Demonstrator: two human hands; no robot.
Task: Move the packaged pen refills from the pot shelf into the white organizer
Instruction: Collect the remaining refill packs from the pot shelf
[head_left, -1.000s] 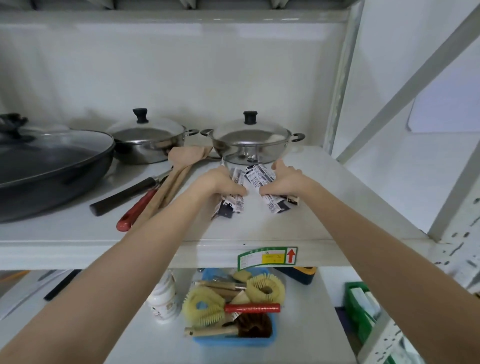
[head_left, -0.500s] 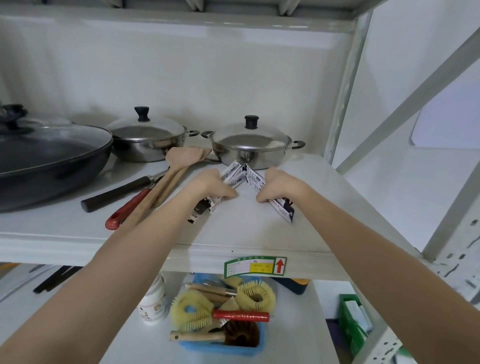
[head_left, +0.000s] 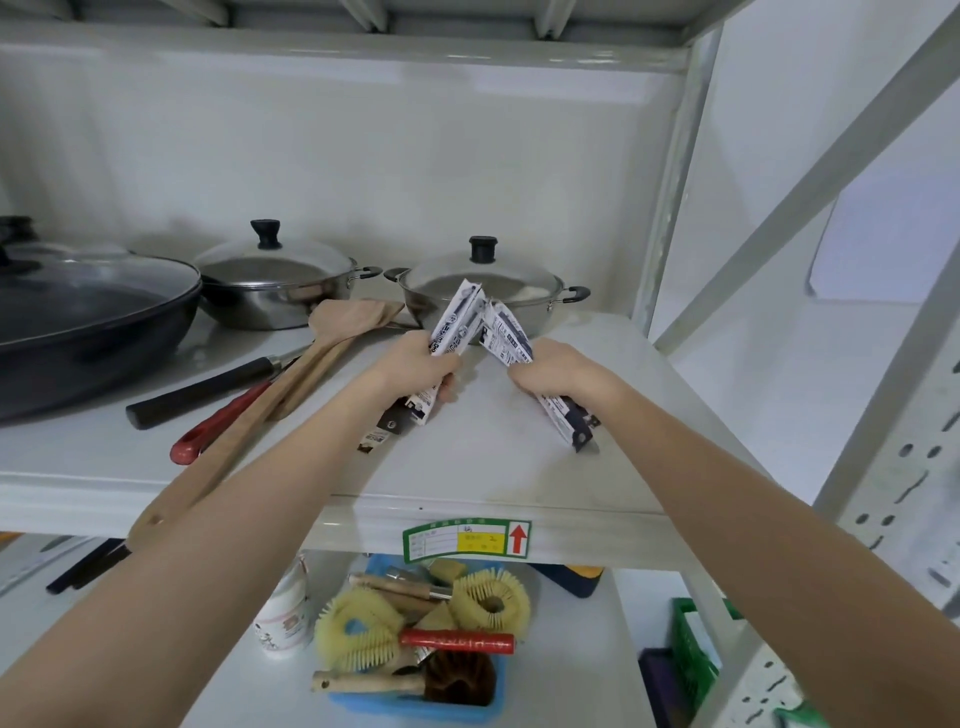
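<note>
Refills (head_left: 457, 325) gripped by both hands (pots (head_left: 483, 291) lidded).

Two steel lidded pots (head_left: 280, 286) (head_left: 491, 296), one dark pan (head_left: 88, 332), two refill bundles (head_left: 457, 325) (head_left: 506, 335), two hands (head_left: 415, 366) (head_left: 550, 371).

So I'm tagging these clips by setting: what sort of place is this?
Probably a storeroom or stock area, not a home kitchen. Lidded pots sit on bare grey metal shelving whose front edge bears a stock label, and a blue bin of scrub brushes sits on the shelf below.
</note>
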